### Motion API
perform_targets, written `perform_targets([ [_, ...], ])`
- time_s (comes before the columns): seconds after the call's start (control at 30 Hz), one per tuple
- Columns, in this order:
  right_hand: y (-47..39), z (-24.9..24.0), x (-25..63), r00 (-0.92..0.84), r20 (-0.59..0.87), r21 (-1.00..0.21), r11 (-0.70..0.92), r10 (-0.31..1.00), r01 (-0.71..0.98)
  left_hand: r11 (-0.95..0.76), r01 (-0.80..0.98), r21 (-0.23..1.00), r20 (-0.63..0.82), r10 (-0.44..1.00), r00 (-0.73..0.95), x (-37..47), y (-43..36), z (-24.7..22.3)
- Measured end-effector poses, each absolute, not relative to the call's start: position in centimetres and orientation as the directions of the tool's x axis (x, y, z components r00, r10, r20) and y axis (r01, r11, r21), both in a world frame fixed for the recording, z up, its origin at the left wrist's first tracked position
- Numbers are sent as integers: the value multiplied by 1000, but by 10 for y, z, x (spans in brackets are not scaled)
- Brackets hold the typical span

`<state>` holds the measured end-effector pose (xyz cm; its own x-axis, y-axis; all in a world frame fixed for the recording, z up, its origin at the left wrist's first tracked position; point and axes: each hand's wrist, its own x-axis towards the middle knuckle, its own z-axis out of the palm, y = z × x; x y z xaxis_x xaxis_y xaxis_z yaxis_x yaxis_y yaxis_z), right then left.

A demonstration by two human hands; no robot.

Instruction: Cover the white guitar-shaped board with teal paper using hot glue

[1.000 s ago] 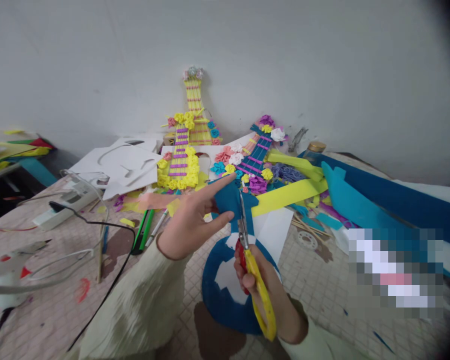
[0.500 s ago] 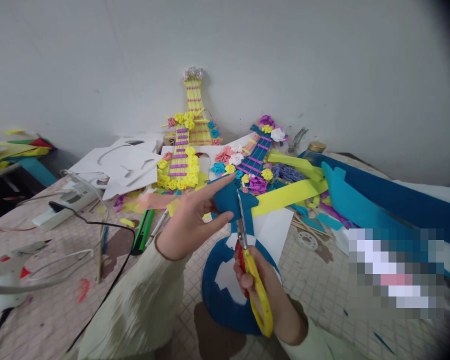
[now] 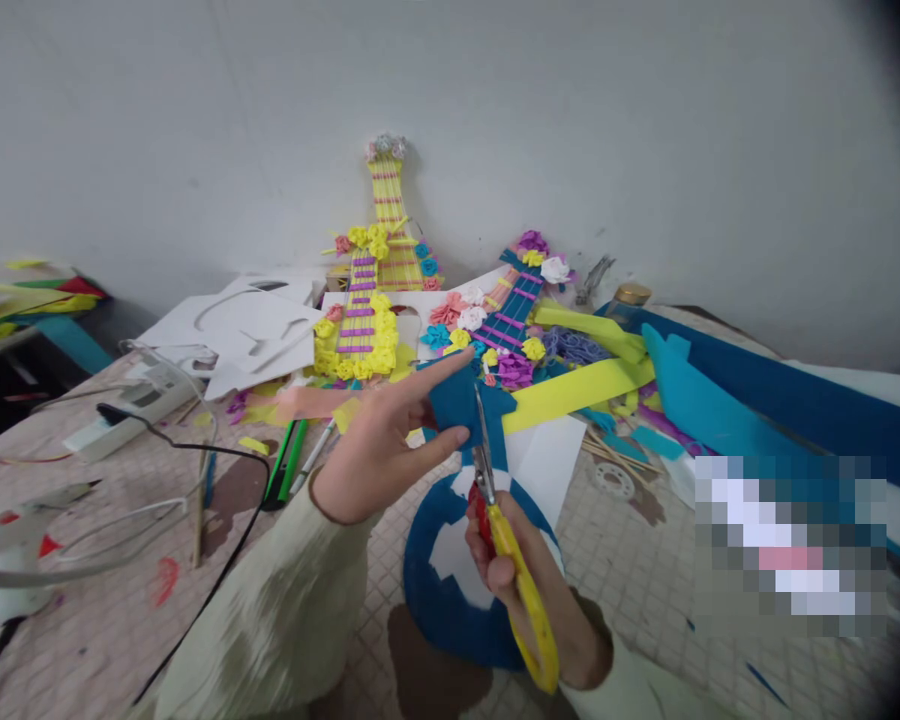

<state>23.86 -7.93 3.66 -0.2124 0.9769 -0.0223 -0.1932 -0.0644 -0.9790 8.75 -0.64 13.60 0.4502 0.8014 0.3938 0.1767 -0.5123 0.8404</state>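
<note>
My left hand point(image 3: 390, 430) pinches a dark blue piece of paper point(image 3: 454, 395) between its thumb and fingers, index finger stretched along the top. In my right hand point(image 3: 532, 570) is a pair of scissors point(image 3: 521, 590) with one red and one yellow handle. Its blades point up and lie at the paper's right part, close to my left thumb. Below both hands a guitar-shaped white board point(image 3: 461, 560), partly covered in dark blue paper point(image 3: 435, 620), lies on the table. My right hand and the scissors hide part of it.
Decorated paper guitars point(image 3: 367, 310) lean at the wall. Left are a green utility knife point(image 3: 285, 465), a hot glue gun point(image 3: 22, 560), a power strip point(image 3: 135, 410) and cables. Yellow paper strips point(image 3: 585, 393), sticks point(image 3: 626, 450) and large blue sheets point(image 3: 787, 400) lie right.
The yellow scissor handle has swung right and down, away from the red one, so the handles are wider apart. My left hand and the blue paper have hardly moved.
</note>
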Motion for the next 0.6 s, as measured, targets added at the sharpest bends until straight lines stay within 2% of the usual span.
perform_targets([
  [0.1, -81, 38, 242, -246, 75, -994, 52, 966, -99, -511, 162, 844, 390, 793, 469, 89, -9, 137],
  [0.17, -82, 42, 242, -245, 77, -995, 61, 966, -74, -507, 168, 845, 381, 793, 476, 91, -10, 138],
  [0.33, -83, 61, 240, -183, -105, -982, -131, 977, -137, -526, 171, 833, 403, 789, 464, 91, -11, 137],
  [0.6, -81, 66, 239, -180, -178, -952, -216, 967, -217, -613, 287, 736, 468, 767, 439, 93, -13, 136],
])
